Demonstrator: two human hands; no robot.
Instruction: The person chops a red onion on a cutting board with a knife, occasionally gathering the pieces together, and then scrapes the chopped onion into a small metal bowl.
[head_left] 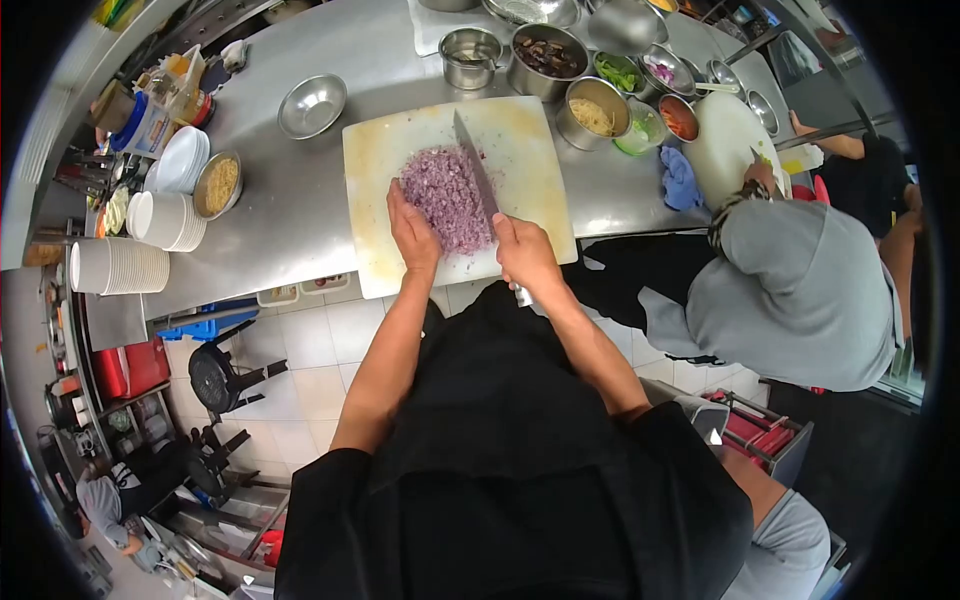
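Steel table [270,210]. Far left: shallow metal bowl [312,106], well apart from its neighbours. Left end: stack of white tubs [120,267]; bowl of golden crumbs [237,190] close by. Far right: pot of dark pieces [540,90], pot of pale yellow shreds [582,140]. Right: blue cloth [682,180] beside round white board [718,135]; co-worker in grey [795,290] there. Floor, left: black stool [213,378].
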